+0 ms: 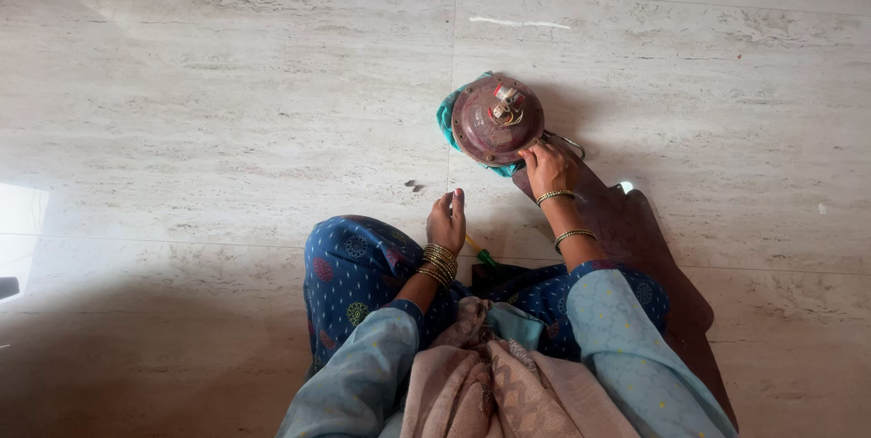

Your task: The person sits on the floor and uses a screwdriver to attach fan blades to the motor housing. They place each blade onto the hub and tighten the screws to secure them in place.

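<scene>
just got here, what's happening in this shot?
A person sits on a pale tiled floor. Their right hand rests on the edge of a round maroon motor housing, which lies on a teal cloth. The left hand is raised, pinching something too small to tell. A fan blade lies beside the right arm.

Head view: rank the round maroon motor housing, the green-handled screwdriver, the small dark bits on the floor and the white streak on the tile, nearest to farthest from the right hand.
From the right hand:
1. Round maroon motor housing, touching its fingertips, just up-left.
2. Green-handled screwdriver, below-left, by the knees.
3. Small dark bits, farther left on the floor.
4. White streak, at the top, beyond the housing.
Three and four are nearly equal.
</scene>
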